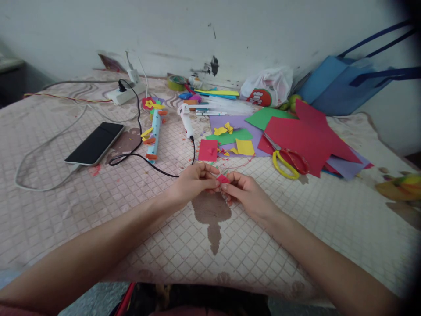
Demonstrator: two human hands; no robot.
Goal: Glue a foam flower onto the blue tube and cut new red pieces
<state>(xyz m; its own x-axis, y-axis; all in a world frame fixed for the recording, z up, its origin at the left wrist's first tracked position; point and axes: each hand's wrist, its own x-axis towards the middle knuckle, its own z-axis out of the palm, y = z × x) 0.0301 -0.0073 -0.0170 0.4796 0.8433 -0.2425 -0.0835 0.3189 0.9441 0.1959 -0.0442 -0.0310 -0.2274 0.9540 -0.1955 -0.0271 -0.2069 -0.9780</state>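
Observation:
A small red paper piece [223,179] is pinched between the fingertips of my left hand [201,179] and my right hand [242,188], which nearly touch over the patterned tablecloth. Just beyond them lie a red paper square [208,150] and a yellow square [245,147], with small scraps around. Yellow-and-red-handled scissors [285,163] rest to the right, partly on large red paper [302,136]. A white glue gun [186,120] stands behind my left hand. Left of it is a light blue strip [154,135] with orange and yellow pieces attached.
A phone [95,144] with a cable lies at the left, near a power strip [126,93]. The glue gun's black cord crosses the cloth. Tape [176,83], a plastic bag [268,87] and a blue bag [338,85] stand along the wall.

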